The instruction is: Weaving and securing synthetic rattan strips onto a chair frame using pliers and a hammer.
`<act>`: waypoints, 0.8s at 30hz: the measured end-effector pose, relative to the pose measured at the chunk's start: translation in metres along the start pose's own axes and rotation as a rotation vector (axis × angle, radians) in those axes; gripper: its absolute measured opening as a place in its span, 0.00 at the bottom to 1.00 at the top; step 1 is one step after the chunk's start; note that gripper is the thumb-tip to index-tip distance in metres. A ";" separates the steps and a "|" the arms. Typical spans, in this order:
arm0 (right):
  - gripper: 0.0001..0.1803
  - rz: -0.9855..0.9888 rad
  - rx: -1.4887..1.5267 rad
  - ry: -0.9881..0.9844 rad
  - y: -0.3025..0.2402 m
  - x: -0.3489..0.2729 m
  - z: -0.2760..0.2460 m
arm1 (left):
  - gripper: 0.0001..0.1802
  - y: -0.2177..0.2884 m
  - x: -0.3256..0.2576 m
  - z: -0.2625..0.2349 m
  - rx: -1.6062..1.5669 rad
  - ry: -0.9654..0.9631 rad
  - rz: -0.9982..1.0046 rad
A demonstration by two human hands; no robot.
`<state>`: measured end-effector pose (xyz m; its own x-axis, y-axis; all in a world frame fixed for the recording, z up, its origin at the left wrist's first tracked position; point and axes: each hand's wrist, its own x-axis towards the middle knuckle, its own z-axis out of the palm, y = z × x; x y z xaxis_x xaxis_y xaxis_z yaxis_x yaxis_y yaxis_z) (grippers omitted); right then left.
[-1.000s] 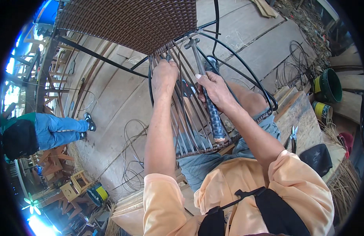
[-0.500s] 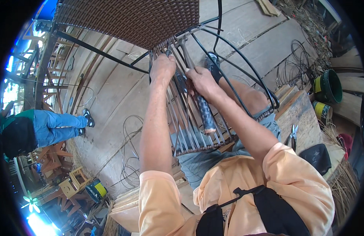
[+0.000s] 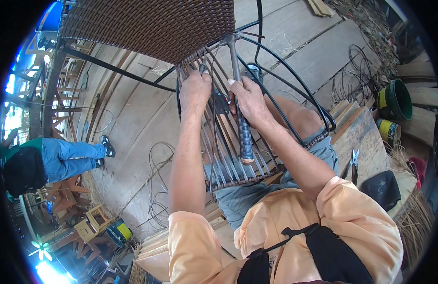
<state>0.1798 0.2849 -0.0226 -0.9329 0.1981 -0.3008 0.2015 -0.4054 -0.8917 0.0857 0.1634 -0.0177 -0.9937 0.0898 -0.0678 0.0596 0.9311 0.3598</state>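
Observation:
A chair with a black metal frame (image 3: 280, 59) and a brown woven panel (image 3: 152, 28) leans across my lap. Unwoven strands (image 3: 222, 163) run from the panel's edge to the near rail. My left hand (image 3: 196, 92) is closed around a slim, dark punch-like tool (image 3: 203, 65) whose top pokes out by the panel's edge; its other end is hidden. In my right hand (image 3: 250, 100) is a hammer (image 3: 244, 135), gripped partway along its dark, patterned handle. The hammer's metal head points away from me, near the panel's corner.
Pliers (image 3: 355, 161) and a black pouch (image 3: 381, 190) lie on a wooden board (image 3: 365, 137) at my right. Beyond are green buckets (image 3: 398, 102) and coiled dark strands (image 3: 361, 78). To the left, a person in jeans (image 3: 69, 155) stands by wooden chair parts (image 3: 92, 225).
The hammer's head has swung right and away from the left-hand tool, its handle now more upright. My right hand turned with it; the panel shifted slightly left.

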 end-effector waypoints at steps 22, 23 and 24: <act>0.14 -0.033 -0.100 0.032 0.005 0.007 0.012 | 0.23 0.000 0.007 -0.002 0.002 -0.096 -0.036; 0.14 0.052 -0.148 -0.016 0.005 0.008 0.012 | 0.23 -0.001 0.007 -0.001 0.002 -0.096 -0.036; 0.14 0.137 -0.198 -0.071 0.006 0.009 0.011 | 0.23 -0.002 0.006 -0.001 -0.001 -0.087 -0.041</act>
<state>0.1692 0.2747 -0.0271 -0.9101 0.0878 -0.4050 0.3752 -0.2404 -0.8952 0.0798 0.1618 -0.0174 -0.9832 0.0819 -0.1630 0.0188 0.9342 0.3562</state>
